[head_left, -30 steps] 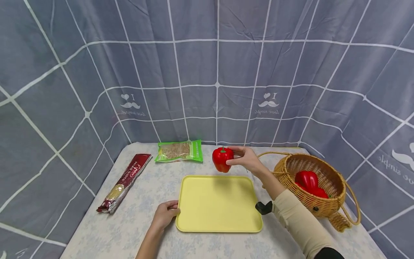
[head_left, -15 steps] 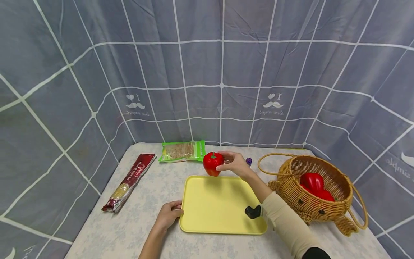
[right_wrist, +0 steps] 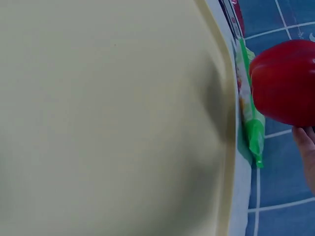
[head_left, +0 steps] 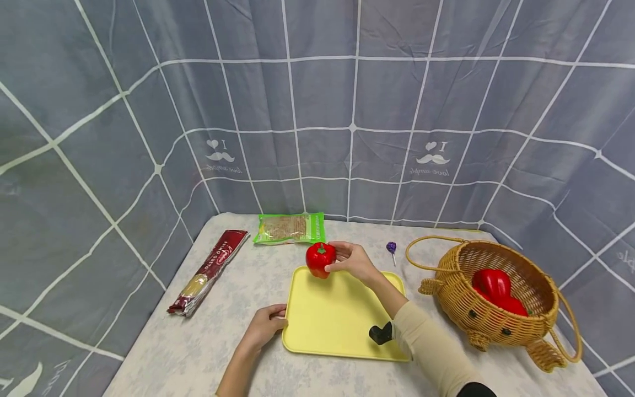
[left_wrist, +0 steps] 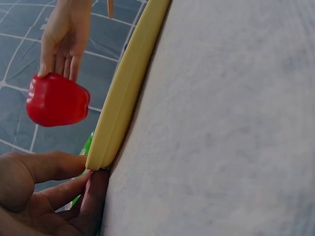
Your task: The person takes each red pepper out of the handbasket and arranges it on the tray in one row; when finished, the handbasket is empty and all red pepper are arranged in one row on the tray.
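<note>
My right hand (head_left: 353,262) grips a glossy red bell pepper (head_left: 319,261) with a green stem. It holds the pepper in the air over the far left part of a yellow tray (head_left: 332,314). The right wrist view shows the pepper (right_wrist: 285,83) raised off the tray, with only a bit of the hand (right_wrist: 306,152) visible. At the tray's left edge, my left hand (head_left: 265,326) pinches the rim. In the left wrist view, the thumb and fingers of this hand (left_wrist: 54,196) meet at the tray's corner (left_wrist: 106,152).
A wicker basket (head_left: 453,298) with red peppers (head_left: 496,284) inside stands at the right. Behind the tray lies a green-edged food packet (head_left: 290,228). A purple lollipop (head_left: 391,248) lies back right, and a dark red pasta packet (head_left: 210,273) at the left. A grey-blue curtain (head_left: 317,110) surrounds the table.
My right hand has carried the pepper left and nearer, from behind the tray to over its far edge. The lollipop has come into full view. My left hand stays at the tray.
</note>
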